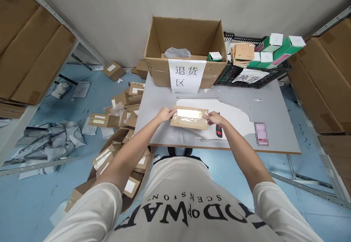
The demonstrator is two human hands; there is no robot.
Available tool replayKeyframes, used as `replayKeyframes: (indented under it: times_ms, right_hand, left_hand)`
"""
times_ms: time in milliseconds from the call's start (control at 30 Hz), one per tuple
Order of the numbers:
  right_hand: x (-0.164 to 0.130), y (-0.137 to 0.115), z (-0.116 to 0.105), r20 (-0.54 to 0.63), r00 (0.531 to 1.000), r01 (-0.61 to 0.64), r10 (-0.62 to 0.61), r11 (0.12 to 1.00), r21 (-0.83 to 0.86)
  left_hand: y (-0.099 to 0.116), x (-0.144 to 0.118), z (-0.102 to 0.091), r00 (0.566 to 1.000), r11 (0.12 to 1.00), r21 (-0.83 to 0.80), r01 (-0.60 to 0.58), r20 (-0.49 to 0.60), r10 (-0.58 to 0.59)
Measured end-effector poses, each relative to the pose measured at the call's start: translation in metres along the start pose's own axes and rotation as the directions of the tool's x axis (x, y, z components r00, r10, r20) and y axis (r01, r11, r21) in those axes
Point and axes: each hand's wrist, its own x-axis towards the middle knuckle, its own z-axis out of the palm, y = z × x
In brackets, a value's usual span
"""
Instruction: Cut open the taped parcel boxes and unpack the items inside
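A person is standing at a light grey surface (276, 106) and is holding a cardboard box (189, 123) near its front edge. The left grip (165, 114) is clamping the box's left end, and the right grip (214, 118) is pinching its right end, a thumb lying on top. The upper face is bearing a white label (189, 113) and glossy tape. By the look of it, the step in hand is steadying the taped box label upward; the next move is probably calling for an even hold on both ends, or for freeing one grip if the red-and-black cutter (218, 131) is wanted. That cutter is lying just beside the right grip, which is partly covering its far end.

The fingers beneath the box are not showing, and whether the box is resting on the white sheet (238, 119) or hovering just above cannot be told. The label's print is too small for reading. Blocky pixels are masking a pinkish item (261, 134). Farther back, a large open carton (159, 70) is hiding part of its contents behind its front wall. The left arm is covering some boxes (101, 120) heaped on the floor.
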Motion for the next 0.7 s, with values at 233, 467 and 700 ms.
replayKeyframes:
  times_ms: [233,467,700]
  right_hand:
    - [0.007,0.006,0.007,0.009,0.998,-0.066,0.066,0.998,0.017]
    - [0.019,0.012,0.008,-0.005,0.996,-0.084,0.084,0.996,0.003]
    - [0.012,0.033,-0.008,-0.055,0.998,-0.011,0.015,0.998,0.061]
  left_hand:
    - [-0.013,0.011,0.017,0.995,0.99,-0.097,0.1,0.02,-0.098]
    - [-0.012,0.02,0.019,0.984,0.98,-0.084,0.18,0.027,-0.178]
    - [-0.01,0.024,0.018,0.981,0.981,-0.027,0.194,0.022,-0.193]
